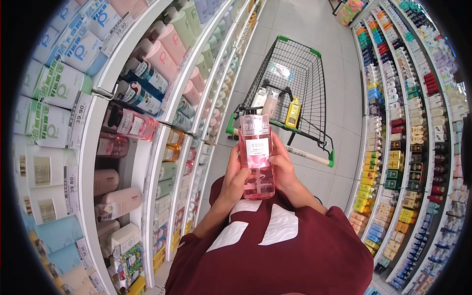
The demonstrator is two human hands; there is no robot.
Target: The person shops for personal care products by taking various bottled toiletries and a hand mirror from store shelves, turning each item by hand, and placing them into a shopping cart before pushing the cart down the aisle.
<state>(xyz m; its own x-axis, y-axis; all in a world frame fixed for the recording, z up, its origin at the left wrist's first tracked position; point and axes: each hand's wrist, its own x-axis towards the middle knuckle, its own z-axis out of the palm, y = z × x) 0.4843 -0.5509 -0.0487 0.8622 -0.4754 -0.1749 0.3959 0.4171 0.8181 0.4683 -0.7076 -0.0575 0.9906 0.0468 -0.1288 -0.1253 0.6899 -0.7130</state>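
Observation:
A clear pink pump bottle [259, 179] with a dark top and a white and pink label stands upright in front of my chest, its label facing me. My left hand [234, 178] wraps its left side, thumb against the front. On the opposite side my right hand [285, 173] grips it too, thumb near the label's edge. The fingers behind the bottle are hidden. Just beyond is a black wire shopping cart with green corners and a pale handle [309, 156]. In it are a yellow bottle [293, 112], a pinkish bottle [271, 105] and a white bottle [259, 98].
Left of me, a shelf holds a similar pink pump bottle [132, 124] jutting forward, larger pink bottles [161, 60] and green-white boxes [56, 84]. Shelves of small bottles [393, 162] line the right side. A tiled floor [339, 93] runs between. A flat pack [281, 72] lies in the cart.

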